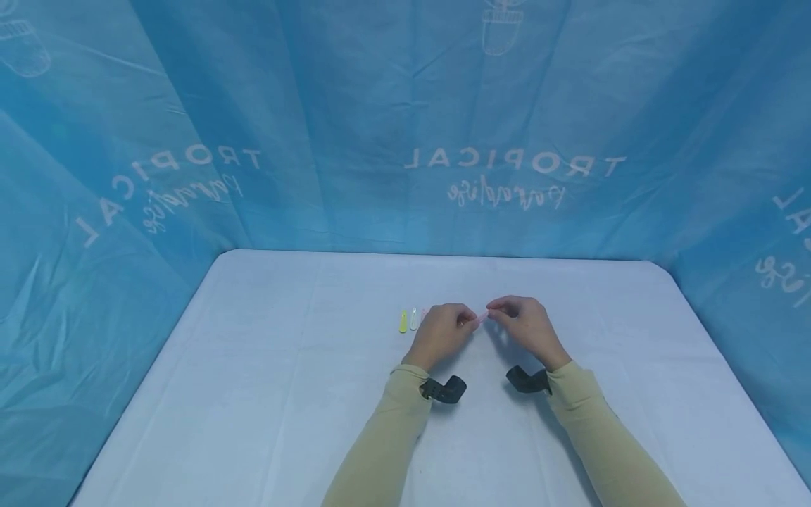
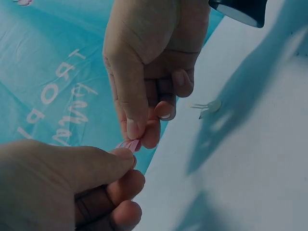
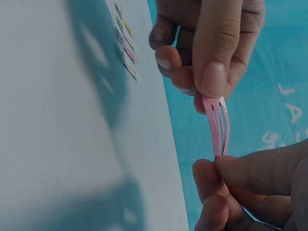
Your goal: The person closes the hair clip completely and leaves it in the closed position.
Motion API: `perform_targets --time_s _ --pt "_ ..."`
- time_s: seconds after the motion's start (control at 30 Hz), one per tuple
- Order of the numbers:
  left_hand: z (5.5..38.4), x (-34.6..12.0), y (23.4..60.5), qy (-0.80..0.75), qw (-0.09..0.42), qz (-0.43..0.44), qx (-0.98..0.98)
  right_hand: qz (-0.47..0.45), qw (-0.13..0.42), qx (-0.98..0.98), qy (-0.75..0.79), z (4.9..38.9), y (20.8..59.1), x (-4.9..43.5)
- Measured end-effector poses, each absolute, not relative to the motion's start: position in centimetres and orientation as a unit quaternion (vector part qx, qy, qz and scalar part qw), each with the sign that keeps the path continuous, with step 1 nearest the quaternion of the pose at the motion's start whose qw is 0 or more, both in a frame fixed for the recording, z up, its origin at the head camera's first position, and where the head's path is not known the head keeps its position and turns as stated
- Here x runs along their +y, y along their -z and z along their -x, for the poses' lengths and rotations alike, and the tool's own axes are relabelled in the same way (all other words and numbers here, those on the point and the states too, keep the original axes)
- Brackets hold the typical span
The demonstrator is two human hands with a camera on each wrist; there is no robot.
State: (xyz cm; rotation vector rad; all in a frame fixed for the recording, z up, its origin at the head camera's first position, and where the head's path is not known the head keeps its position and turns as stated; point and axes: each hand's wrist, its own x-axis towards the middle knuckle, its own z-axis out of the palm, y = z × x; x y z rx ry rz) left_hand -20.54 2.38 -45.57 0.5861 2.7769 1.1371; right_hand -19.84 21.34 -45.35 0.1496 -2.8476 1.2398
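Observation:
A pink snap hair clip [image 3: 226, 120] is held between the two hands above the white table. My left hand [image 1: 441, 332] pinches its wide end between thumb and fingers. At the narrow end, the thumb and index finger of my right hand [image 1: 527, 328] pinch it. Slits between the clip's arms show in the right wrist view; in the left wrist view fingertips cover most of it. Just left of my left hand lie a yellow hair clip [image 1: 403, 322], a pale hair clip [image 1: 414, 319] and another pink hair clip [image 1: 424, 313], partly hidden by that hand.
The white-covered table [image 1: 285, 394] spreads around both arms. A blue printed curtain [image 1: 355, 141] hangs behind it and along both sides. Black wrist cameras [image 1: 446, 389] jut inward from the sleeves. One whitish clip [image 2: 211, 107] lies on the cloth in the left wrist view.

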Motion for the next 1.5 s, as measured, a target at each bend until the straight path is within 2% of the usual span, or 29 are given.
perform_targets --time_s 0.37,0.8,1.5 --pt "20.5 1.9 45.1 -0.325 -0.010 -0.222 0.919 -0.013 -0.004 -0.912 -0.411 19.9 45.1 20.3" --pt "20.7 0.7 45.1 -0.365 0.022 -0.224 0.903 -0.003 -0.033 -0.895 -0.444 20.4 44.8 19.4" --pt "21.3 -0.5 45.5 -0.383 0.007 -0.207 0.900 -0.006 -0.042 -0.880 -0.473 21.5 45.5 17.6"
